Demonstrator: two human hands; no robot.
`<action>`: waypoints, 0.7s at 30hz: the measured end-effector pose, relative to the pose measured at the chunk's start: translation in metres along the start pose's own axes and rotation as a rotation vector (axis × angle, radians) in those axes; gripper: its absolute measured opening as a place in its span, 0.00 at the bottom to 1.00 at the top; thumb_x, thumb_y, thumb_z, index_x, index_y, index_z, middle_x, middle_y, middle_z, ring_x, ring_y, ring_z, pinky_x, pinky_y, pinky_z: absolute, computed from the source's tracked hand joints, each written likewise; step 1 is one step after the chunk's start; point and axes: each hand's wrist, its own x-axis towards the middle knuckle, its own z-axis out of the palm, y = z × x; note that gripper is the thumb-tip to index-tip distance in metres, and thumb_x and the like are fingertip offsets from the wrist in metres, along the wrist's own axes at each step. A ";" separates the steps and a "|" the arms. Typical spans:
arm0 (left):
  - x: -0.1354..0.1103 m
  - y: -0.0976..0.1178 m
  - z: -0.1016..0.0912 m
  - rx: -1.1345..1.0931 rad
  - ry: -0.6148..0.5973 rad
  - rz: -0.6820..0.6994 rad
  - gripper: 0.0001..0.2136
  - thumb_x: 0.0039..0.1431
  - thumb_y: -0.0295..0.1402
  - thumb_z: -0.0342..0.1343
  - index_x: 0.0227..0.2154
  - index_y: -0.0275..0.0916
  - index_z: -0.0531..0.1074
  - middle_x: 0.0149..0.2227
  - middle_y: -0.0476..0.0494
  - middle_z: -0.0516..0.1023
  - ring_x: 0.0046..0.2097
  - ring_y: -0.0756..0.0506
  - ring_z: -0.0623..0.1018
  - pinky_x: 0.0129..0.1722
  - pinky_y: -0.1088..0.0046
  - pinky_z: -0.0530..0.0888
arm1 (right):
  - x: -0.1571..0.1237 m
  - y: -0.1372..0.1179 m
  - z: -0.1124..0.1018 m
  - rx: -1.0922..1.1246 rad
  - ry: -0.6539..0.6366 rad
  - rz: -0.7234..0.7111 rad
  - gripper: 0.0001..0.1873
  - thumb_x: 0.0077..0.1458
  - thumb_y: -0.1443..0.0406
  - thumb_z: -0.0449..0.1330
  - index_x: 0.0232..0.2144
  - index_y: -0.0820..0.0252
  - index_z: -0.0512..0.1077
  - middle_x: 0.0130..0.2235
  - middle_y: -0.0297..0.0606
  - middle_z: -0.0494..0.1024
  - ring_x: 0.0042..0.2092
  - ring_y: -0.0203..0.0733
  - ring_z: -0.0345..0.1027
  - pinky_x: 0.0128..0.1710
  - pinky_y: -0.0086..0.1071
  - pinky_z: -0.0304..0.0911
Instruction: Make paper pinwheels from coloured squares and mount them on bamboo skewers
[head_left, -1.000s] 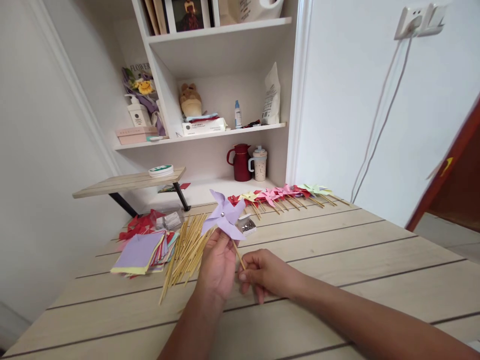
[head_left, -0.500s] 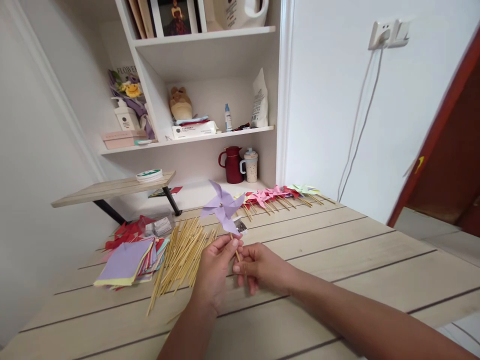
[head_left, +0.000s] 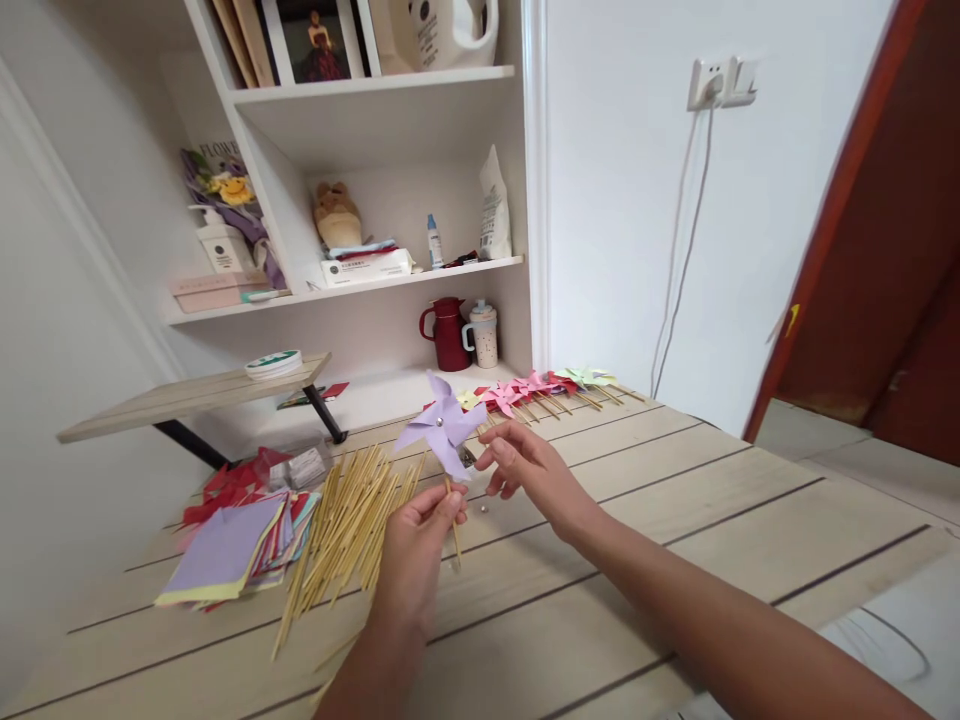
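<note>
A lilac paper pinwheel [head_left: 441, 426] on a thin wooden stick stands upright over the table. My left hand [head_left: 417, 548] pinches the stick just below the paper. My right hand [head_left: 525, 466] is raised beside the pinwheel's right blade, fingers loosely spread, fingertips at the blade's edge and holding nothing. A loose pile of wooden sticks [head_left: 349, 520] lies left of my left hand. A stack of coloured paper squares [head_left: 225, 552], lilac on top, lies further left.
A row of finished pinwheels [head_left: 540, 388] lies at the table's far edge. Red paper pieces and small clear packets [head_left: 304, 466] sit behind the stack. Shelves hold a red jug [head_left: 448, 335] and bottles. A small raised board [head_left: 195, 395] stands left.
My right hand let go of the stick and rose to the pinwheel's right blade. My left hand now holds the stick alone. The camera view swung to the right.
</note>
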 end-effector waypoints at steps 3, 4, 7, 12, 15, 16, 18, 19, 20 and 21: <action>-0.003 -0.002 0.005 0.039 -0.072 -0.024 0.17 0.45 0.45 0.71 0.33 0.37 0.84 0.28 0.46 0.79 0.36 0.45 0.74 0.45 0.68 0.69 | 0.001 0.000 0.000 0.037 0.002 -0.015 0.24 0.58 0.44 0.61 0.39 0.59 0.70 0.35 0.38 0.80 0.28 0.37 0.74 0.29 0.31 0.67; -0.004 -0.002 0.007 0.045 -0.093 -0.035 0.17 0.44 0.45 0.71 0.32 0.37 0.84 0.28 0.46 0.79 0.36 0.45 0.74 0.45 0.68 0.69 | 0.001 0.000 0.000 0.049 0.012 -0.028 0.24 0.57 0.44 0.62 0.38 0.59 0.70 0.34 0.37 0.79 0.28 0.37 0.73 0.28 0.31 0.67; -0.007 0.000 0.010 0.050 -0.135 -0.058 0.17 0.44 0.45 0.71 0.32 0.36 0.84 0.28 0.45 0.79 0.36 0.45 0.74 0.45 0.69 0.69 | 0.001 -0.002 0.002 0.086 0.051 -0.058 0.23 0.57 0.45 0.63 0.35 0.59 0.71 0.31 0.35 0.77 0.27 0.35 0.70 0.28 0.30 0.67; -0.009 0.003 0.010 0.011 -0.134 -0.081 0.17 0.44 0.44 0.72 0.33 0.35 0.84 0.30 0.43 0.79 0.35 0.46 0.74 0.44 0.70 0.69 | 0.001 -0.004 0.003 0.101 0.061 -0.048 0.23 0.58 0.45 0.62 0.33 0.59 0.70 0.30 0.34 0.75 0.26 0.35 0.68 0.28 0.31 0.67; -0.009 0.002 0.009 -0.020 -0.135 -0.102 0.17 0.44 0.43 0.72 0.34 0.35 0.84 0.30 0.43 0.79 0.35 0.47 0.74 0.43 0.71 0.69 | 0.001 -0.003 0.003 0.100 0.050 -0.048 0.24 0.58 0.44 0.61 0.32 0.59 0.70 0.29 0.34 0.75 0.25 0.35 0.68 0.27 0.31 0.67; -0.009 0.002 0.009 -0.027 -0.141 -0.109 0.18 0.44 0.43 0.73 0.34 0.35 0.84 0.30 0.43 0.79 0.35 0.47 0.73 0.43 0.71 0.69 | 0.001 -0.003 0.003 0.098 0.051 -0.050 0.24 0.58 0.44 0.61 0.32 0.59 0.70 0.29 0.34 0.75 0.25 0.34 0.68 0.27 0.30 0.66; -0.008 0.001 0.009 -0.036 -0.158 -0.123 0.19 0.43 0.44 0.73 0.34 0.35 0.84 0.30 0.43 0.79 0.35 0.47 0.73 0.43 0.71 0.69 | 0.002 -0.003 0.003 0.099 0.060 -0.057 0.24 0.58 0.44 0.60 0.30 0.59 0.69 0.29 0.33 0.74 0.25 0.34 0.68 0.27 0.30 0.66; -0.008 0.001 0.009 -0.037 -0.168 -0.130 0.19 0.43 0.44 0.73 0.35 0.35 0.84 0.30 0.43 0.79 0.35 0.47 0.73 0.43 0.71 0.69 | 0.002 -0.003 0.004 0.102 0.066 -0.061 0.24 0.58 0.43 0.60 0.29 0.58 0.69 0.29 0.33 0.74 0.25 0.34 0.67 0.26 0.30 0.66; -0.008 0.001 0.009 -0.038 -0.178 -0.136 0.19 0.44 0.44 0.73 0.35 0.35 0.84 0.30 0.43 0.79 0.34 0.47 0.73 0.42 0.71 0.69 | 0.002 -0.003 0.004 0.107 0.073 -0.064 0.24 0.58 0.44 0.60 0.28 0.58 0.68 0.28 0.33 0.73 0.25 0.34 0.67 0.26 0.30 0.67; -0.008 0.002 0.010 -0.040 -0.186 -0.143 0.19 0.44 0.44 0.73 0.35 0.35 0.84 0.30 0.43 0.79 0.34 0.48 0.73 0.42 0.72 0.69 | 0.002 -0.003 0.004 0.112 0.078 -0.066 0.24 0.58 0.44 0.60 0.28 0.58 0.68 0.28 0.32 0.72 0.25 0.34 0.66 0.26 0.30 0.67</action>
